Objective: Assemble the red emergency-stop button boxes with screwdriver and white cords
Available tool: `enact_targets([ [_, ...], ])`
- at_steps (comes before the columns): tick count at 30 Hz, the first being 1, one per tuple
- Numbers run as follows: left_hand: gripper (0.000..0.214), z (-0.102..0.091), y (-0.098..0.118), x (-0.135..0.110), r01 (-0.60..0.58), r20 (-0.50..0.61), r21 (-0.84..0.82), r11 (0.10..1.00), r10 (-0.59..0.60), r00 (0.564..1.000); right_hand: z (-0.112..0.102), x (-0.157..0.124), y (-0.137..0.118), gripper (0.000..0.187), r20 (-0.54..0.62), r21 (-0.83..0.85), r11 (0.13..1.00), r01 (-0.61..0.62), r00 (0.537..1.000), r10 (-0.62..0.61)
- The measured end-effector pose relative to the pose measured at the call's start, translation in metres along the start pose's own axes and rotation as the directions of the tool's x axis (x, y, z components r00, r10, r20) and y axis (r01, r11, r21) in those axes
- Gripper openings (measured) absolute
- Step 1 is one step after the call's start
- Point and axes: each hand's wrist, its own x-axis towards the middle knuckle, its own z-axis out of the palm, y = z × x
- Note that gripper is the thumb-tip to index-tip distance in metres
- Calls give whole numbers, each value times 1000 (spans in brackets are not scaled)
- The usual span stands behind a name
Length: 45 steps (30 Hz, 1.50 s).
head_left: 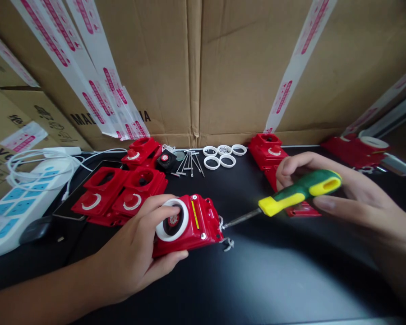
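Note:
My left hand (133, 246) is closed around a red plastic housing (205, 210), its fingers over a white ring (185, 222) with a round black part inside. Two screw heads and a yellow label show on the housing's top face. A screwdriver (291, 194) with a green and yellow handle is gripped in my right hand (362, 198). Its shaft slopes down to the left, and the tip is at the housing's right end, beside a pale cord or clip (228, 244) that I cannot make out clearly.
More red housings (101, 192) stand at the left, with others (267, 146) behind my right hand and at the far right. White rings (211, 162) and small T-shaped metal rods (191, 164) lie at the back. A power strip (30, 194) with cables sits left; cardboard boxes (230, 67) wall the back.

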Motion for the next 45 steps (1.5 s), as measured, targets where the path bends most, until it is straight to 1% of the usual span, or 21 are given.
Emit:
enact_targets([
  [2, 57, 0, 0, -1, -2, -2, 3, 1000, 2, 1000, 0, -1, 3, 46, 41, 60, 998, -19, 999, 16],
  [3, 57, 0, 1, -1, -5, 1, 4, 1000, 5, 1000, 0, -2, 4, 44, 40, 77, 997, -30, 999, 27],
  [4, 58, 0, 1, -1, -5, 6, 4, 1000, 5, 1000, 2, -1, 5, 40, 19, 75, 997, -31, 999, 30],
  [7, 56, -2, 1, 0, 6, 10, 2, 1000, -6, 1000, 7, 2, 7, 32, -105, 23, 1000, -1, 994, 3],
  [9, 56, -2, 2, 1, 9, 3, -4, 1000, -9, 1000, 10, 6, 8, 30, -167, 47, 998, 30, 986, -22],
  [13, 59, -3, 3, 4, 11, 6, -16, 1000, -10, 1000, 14, 10, 12, 26, -239, 104, 992, 66, 970, -39],
  [16, 58, -3, 3, 7, -17, 33, 51, 999, 15, 999, 16, 12, 13, 26, -262, 138, 988, 65, 965, -27],
  [20, 46, -2, 6, 10, -88, 102, 194, 977, 69, 992, 21, 14, 9, 31, -275, 212, 977, 1, 960, 58],
  [22, 44, -2, 7, 11, -109, 103, 205, 973, 89, 991, 25, 15, 7, 32, -251, 250, 968, -14, 965, 79],
  [26, 43, -5, 8, 13, -137, 61, 141, 980, 130, 990, 37, 15, 7, 29, -164, 301, 953, -35, 983, 87],
  [30, 37, -10, 9, 15, -175, -14, 81, 981, 176, 984, 50, 11, 11, 24, -44, 280, 957, -79, 995, 95],
  [32, 36, -11, 10, 14, -199, -27, 39, 979, 201, 979, 55, 8, 12, 23, 11, 257, 961, -97, 995, 97],
  [35, 31, -11, 11, 14, -194, -50, -12, 981, 193, 980, 60, 4, 12, 22, 67, 236, 965, -116, 992, 103],
  [37, 29, -10, 12, 16, -173, -79, -24, 985, 171, 982, 61, 3, 10, 21, 83, 237, 965, -114, 992, 97],
  [40, 24, -9, 12, 19, -165, -108, -38, 986, 160, 981, 60, 3, 9, 19, 74, 238, 966, -99, 994, 84],
  [45, 16, -11, 12, 21, -180, -111, -66, 982, 172, 979, 59, 4, 9, 20, 64, 207, 973, -101, 994, 90],
])
